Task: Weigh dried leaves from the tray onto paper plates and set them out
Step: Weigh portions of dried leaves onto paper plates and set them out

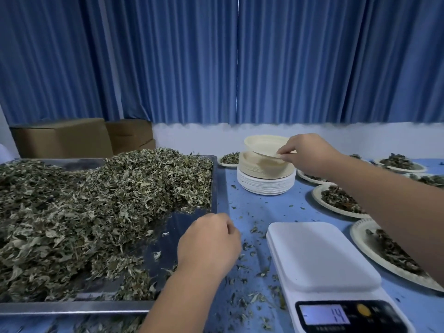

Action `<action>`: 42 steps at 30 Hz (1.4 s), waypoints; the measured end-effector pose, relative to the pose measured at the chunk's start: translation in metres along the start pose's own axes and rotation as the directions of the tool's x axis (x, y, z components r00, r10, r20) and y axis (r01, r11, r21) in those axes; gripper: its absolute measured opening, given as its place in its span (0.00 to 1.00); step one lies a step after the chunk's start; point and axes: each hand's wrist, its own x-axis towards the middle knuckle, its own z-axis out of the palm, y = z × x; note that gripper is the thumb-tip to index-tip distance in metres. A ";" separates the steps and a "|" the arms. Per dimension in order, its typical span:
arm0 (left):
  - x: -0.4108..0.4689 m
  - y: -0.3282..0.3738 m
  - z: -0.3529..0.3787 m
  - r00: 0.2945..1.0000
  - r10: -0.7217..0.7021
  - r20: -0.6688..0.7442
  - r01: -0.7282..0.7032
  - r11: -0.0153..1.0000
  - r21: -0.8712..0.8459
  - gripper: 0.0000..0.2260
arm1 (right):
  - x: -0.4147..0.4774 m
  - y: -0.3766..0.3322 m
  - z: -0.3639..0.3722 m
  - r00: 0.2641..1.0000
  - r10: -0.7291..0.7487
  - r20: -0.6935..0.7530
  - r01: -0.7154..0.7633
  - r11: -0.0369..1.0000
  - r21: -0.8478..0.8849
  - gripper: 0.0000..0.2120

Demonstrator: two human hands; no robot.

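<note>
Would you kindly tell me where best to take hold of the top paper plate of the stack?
Probably the rim on its right side, in a thumb-and-finger pinch from the right: the top plate tilts up off the stack, so that edge is free. The right hand pinches it there.

scale (322, 260) display (327, 314) — reads "14"

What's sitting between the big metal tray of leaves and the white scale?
In the head view, only blue tabletop strewn with loose leaf crumbs lies between the tray and the scale; the left hand hangs above its tray-side edge.
</note>
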 end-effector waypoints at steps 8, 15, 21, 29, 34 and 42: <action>-0.002 -0.003 -0.002 0.999 -0.014 0.033 0.017 0.996 -0.087 0.09 | -0.105 -0.020 -0.026 0.978 -0.199 0.057 0.194 0.977 0.084 0.08; -0.004 -0.010 0.001 1.000 -0.010 -0.015 0.008 0.990 -0.143 0.10 | -0.178 -0.006 -0.035 0.970 -0.180 0.161 0.152 0.973 0.171 0.10; -0.009 -0.009 -0.003 0.998 0.020 -0.056 -0.028 0.987 -0.157 0.09 | -0.194 0.004 -0.042 0.913 -0.208 0.352 0.127 0.962 0.240 0.09; -0.014 -0.007 -0.026 0.987 -0.048 -0.150 0.053 0.998 0.029 0.10 | -0.196 0.014 -0.047 0.940 -0.173 0.295 0.053 0.926 0.373 0.11; -0.010 -0.043 -0.055 0.900 -0.434 -0.042 0.413 0.817 0.403 0.25 | -0.195 0.012 -0.043 0.991 -0.080 0.108 0.027 0.907 0.420 0.03; -0.012 -0.055 -0.056 0.817 -0.494 0.297 0.373 0.846 0.381 0.33 | -0.196 0.011 -0.038 0.999 0.036 0.029 -0.046 0.884 0.465 0.07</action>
